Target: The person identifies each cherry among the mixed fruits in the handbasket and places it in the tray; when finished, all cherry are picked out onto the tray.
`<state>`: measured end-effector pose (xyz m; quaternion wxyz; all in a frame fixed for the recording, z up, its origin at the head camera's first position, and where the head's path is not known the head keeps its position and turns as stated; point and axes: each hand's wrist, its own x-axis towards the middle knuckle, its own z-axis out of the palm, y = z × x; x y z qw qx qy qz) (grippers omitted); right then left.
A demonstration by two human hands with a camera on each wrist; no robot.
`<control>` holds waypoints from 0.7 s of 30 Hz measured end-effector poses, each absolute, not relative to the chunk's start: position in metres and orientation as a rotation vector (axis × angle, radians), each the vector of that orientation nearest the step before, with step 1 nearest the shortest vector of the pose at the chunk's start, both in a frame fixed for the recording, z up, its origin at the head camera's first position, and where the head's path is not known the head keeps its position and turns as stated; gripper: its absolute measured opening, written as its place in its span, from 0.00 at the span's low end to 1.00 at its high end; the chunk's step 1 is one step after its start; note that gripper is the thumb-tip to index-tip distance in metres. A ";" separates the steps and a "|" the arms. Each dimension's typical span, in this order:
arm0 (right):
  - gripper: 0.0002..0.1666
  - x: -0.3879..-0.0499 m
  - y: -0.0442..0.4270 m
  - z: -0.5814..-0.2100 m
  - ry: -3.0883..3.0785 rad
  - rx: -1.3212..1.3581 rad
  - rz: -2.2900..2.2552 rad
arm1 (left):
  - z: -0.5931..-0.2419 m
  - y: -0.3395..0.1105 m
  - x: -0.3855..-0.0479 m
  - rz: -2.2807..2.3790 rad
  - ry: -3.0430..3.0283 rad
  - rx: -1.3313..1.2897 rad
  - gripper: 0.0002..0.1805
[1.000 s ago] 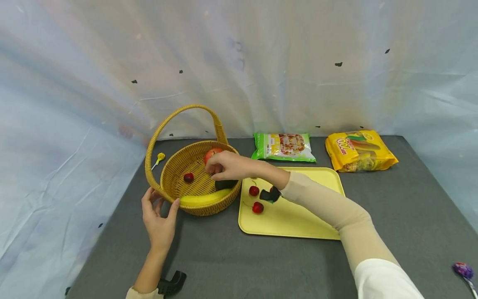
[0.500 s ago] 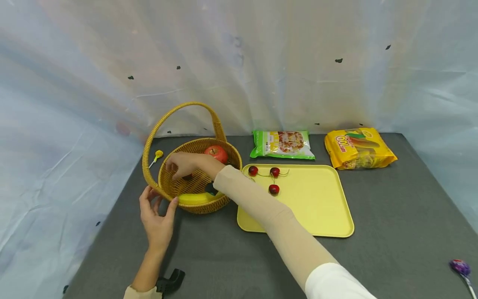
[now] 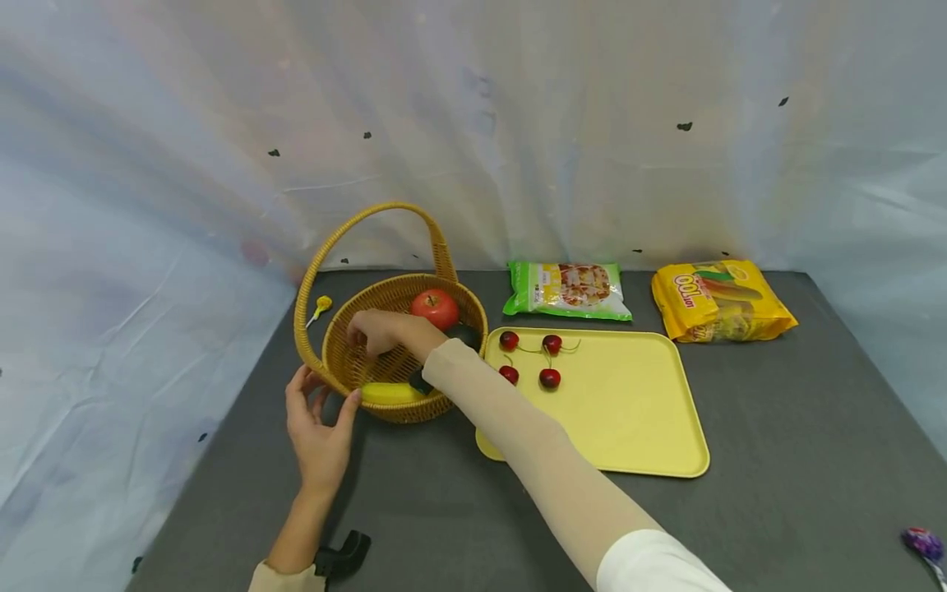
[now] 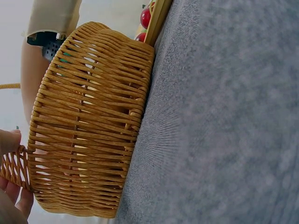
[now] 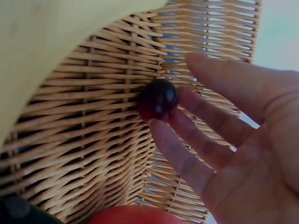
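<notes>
In the head view my left hand (image 3: 318,444) grips the near left side of a wicker basket (image 3: 414,413), where its tall handle (image 3: 303,312) meets the rim. The left wrist view shows the thumb and fingers on opposite sides of the handle's foot. My right hand (image 3: 379,330) is down inside the basket. There, in the right wrist view, its outstretched fingers touch a dark red cherry (image 5: 158,99) against the woven wall, the thumb standing apart. The head view hides that cherry behind the hand. A banana (image 3: 388,393), a red apple (image 3: 435,308) and a dark, rounded item (image 3: 466,335) share the basket.
A yellow tray (image 3: 629,419) with several stemmed cherries (image 3: 550,378) lies right of the basket. Behind it are a green-and-white packet (image 3: 573,289) and a yellow packet (image 3: 721,302). One lollipop (image 3: 321,305) lies left of the basket, another (image 3: 922,543) at far right.
My right hand has moved left within the basket, from beside the apple to over the cherry, leaving the apple and more of the tray visible. The left hand keeps its grip on the basket.
</notes>
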<state>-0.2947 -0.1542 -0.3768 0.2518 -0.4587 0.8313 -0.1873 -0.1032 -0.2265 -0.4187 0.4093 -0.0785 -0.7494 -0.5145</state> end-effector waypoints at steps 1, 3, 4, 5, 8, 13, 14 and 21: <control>0.23 -0.295 -0.155 -0.378 2.283 -1.234 -0.490 | -0.419 -0.227 -0.103 -1.296 -1.887 -0.197 0.37; 0.22 -0.294 -0.157 -0.381 2.328 -1.208 -0.438 | -0.419 -0.226 -0.103 -1.297 -1.886 -0.200 0.37; 0.21 -0.294 -0.157 -0.382 2.347 -1.194 -0.409 | -0.418 -0.226 -0.103 -1.297 -1.886 -0.199 0.37; 0.19 -0.294 -0.158 -0.384 2.366 -1.187 -0.377 | -0.418 -0.226 -0.103 -1.297 -1.886 -0.199 0.38; 0.13 -0.292 -0.157 -0.387 2.407 -1.177 -0.313 | -0.418 -0.226 -0.101 -1.294 -1.886 -0.200 0.38; 0.08 -0.289 -0.156 -0.386 2.441 -1.190 -0.249 | -0.417 -0.226 -0.101 -1.287 -1.888 -0.202 0.38; 0.08 -0.289 -0.156 -0.383 2.448 -1.196 -0.247 | -0.418 -0.226 -0.102 -1.285 -1.890 -0.201 0.38; 0.14 -0.288 -0.132 -0.346 2.346 -1.409 -0.552 | -0.438 -0.238 -0.111 -1.293 -1.880 -0.190 0.41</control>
